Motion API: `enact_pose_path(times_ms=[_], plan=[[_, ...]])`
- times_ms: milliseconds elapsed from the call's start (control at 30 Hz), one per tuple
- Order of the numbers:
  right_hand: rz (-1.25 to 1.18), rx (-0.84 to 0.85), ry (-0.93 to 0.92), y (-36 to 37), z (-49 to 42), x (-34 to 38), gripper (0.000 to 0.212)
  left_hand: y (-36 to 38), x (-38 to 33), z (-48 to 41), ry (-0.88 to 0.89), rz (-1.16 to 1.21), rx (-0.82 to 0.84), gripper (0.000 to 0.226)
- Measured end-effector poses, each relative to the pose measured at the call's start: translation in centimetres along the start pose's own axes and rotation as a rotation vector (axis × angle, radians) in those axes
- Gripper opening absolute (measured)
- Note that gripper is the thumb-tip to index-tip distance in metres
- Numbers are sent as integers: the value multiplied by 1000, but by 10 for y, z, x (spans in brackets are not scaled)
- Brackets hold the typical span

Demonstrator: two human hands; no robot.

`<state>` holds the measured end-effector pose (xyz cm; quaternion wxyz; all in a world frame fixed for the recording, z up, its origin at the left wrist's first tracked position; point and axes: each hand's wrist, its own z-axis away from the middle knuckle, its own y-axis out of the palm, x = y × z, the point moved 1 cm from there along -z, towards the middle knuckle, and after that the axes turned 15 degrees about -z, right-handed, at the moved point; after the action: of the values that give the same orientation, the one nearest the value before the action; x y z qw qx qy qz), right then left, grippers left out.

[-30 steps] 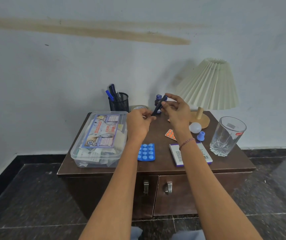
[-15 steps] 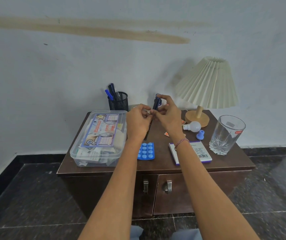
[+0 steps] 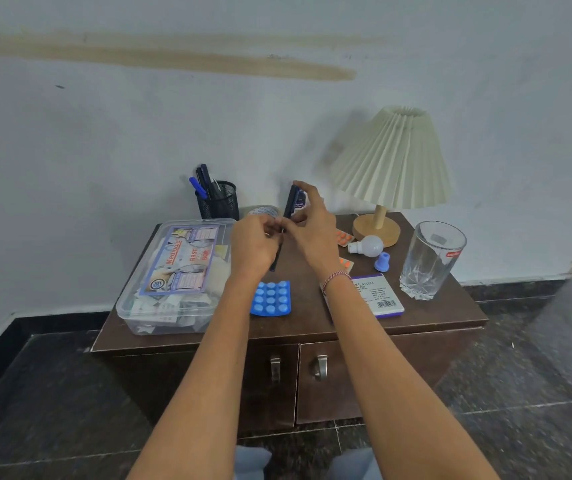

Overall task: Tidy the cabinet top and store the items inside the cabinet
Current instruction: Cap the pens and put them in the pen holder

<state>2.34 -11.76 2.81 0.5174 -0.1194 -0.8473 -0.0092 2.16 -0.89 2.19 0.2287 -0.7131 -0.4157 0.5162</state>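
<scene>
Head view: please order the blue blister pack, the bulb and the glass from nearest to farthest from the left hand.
From the left hand, which holds a pen:
1. Blue blister pack, just below it, toward the front edge.
2. Bulb, to the right.
3. Glass, far right.
</scene>
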Motion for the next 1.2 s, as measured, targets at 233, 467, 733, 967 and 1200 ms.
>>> enact_pose_path(times_ms=[233, 467, 733, 967, 1200], plan=[[4, 72, 1, 5, -1, 1, 65, 2, -1, 3, -55, 63, -23, 16], [-6, 128, 2, 7, -5, 8, 58, 1, -2, 6, -103, 151, -60, 19], [19, 67, -119, 26, -28, 40, 40, -21, 1, -12, -152, 168, -185, 19], [36, 71, -180, 72, -71, 39, 22, -35, 13, -60, -187, 163, -168, 26], [-21, 190, -99, 111, -109, 17, 8, -47, 34, -107, -355, 392, -79, 23]])
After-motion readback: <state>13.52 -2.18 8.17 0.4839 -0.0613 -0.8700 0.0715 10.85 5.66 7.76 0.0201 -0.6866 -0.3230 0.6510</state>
